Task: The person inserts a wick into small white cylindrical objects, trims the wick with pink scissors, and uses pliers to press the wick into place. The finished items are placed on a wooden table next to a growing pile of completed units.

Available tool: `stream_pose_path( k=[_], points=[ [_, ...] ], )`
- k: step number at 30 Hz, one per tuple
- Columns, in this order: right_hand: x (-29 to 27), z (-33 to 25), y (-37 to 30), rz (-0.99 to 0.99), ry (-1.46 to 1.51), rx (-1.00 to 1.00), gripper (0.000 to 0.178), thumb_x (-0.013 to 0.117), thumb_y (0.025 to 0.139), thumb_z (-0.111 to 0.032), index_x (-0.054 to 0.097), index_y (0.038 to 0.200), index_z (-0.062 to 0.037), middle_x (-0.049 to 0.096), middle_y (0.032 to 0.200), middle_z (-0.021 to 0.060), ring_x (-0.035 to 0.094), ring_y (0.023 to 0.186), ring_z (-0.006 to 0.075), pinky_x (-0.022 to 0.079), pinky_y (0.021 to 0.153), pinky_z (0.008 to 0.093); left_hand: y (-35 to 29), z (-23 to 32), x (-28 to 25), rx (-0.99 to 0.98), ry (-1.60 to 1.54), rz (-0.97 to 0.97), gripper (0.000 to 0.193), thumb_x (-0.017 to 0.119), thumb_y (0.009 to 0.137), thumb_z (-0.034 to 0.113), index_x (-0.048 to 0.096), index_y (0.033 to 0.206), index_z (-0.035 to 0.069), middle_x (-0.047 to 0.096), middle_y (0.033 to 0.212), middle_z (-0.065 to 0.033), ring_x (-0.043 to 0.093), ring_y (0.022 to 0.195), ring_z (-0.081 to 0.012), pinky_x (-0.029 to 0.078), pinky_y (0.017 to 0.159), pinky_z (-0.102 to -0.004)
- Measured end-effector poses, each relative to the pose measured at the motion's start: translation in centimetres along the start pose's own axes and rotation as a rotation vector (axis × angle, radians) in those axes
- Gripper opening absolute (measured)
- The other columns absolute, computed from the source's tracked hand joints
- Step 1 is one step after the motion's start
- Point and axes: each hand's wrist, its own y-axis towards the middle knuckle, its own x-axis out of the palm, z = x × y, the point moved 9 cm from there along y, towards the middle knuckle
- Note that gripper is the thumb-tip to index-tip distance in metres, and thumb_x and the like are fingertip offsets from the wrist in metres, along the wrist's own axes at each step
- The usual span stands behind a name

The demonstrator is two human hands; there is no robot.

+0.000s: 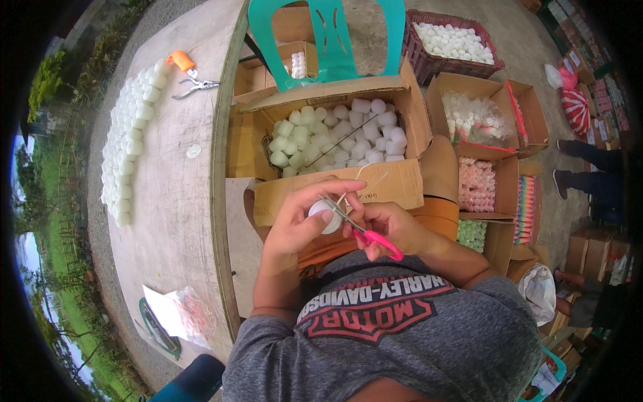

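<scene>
My left hand (pixel 303 218) holds a small white round candle (pixel 326 216) with a thin wick sticking up from it. My right hand (pixel 390 228) grips pink-handled scissors (pixel 368 233), whose blades reach the wick at the candle's top. Both hands are close together over my lap, just in front of an open cardboard box (pixel 338 187) filled with several white and pale green candles (pixel 335 137).
A wooden table (pixel 174 194) at left carries rows of white candles (pixel 127 147), orange-handled pliers (pixel 187 75) and a plastic bag (pixel 184 315). A green plastic chair (pixel 328 40), a red crate (pixel 418 57) and boxes of coloured candles (pixel 479 184) stand ahead and right. Another person's legs (pixel 593 171) are at far right.
</scene>
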Motion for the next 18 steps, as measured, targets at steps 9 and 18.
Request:
stream_pose_path(
  k=[9, 18],
  points=[
    [-0.7, -0.5, -0.2, 0.124, -0.132, -0.059, 0.038, 0.081, 0.07, -0.011, 0.06, 0.101, -0.0036, 0.057, 0.08, -0.001, 0.054, 0.064, 0.0053, 0.044, 0.058, 0.0192, 0.3, -0.2, -1.2, 0.132, -0.166, 0.05, 0.07, 0.063, 0.078, 0.038, 0.044, 0.131, -0.004, 0.053, 0.108, -0.0087, 0.055, 0.078, -0.0147, 0.046, 0.065, -0.0256],
    [-5.1, -4.3, -1.4, 0.628, -0.512, -0.382, 0.028, 0.076, 0.074, -0.004, 0.062, 0.098, -0.0032, 0.055, 0.081, 0.0019, 0.053, 0.077, 0.0091, 0.043, 0.069, 0.0231, 0.5, -1.6, -4.6, 0.205, -0.181, 0.483, 0.053, 0.043, 0.083, 0.047, 0.058, 0.097, -0.002, 0.05, 0.091, -0.007, 0.049, 0.08, -0.0192, 0.038, 0.074, -0.0319]
  ],
)
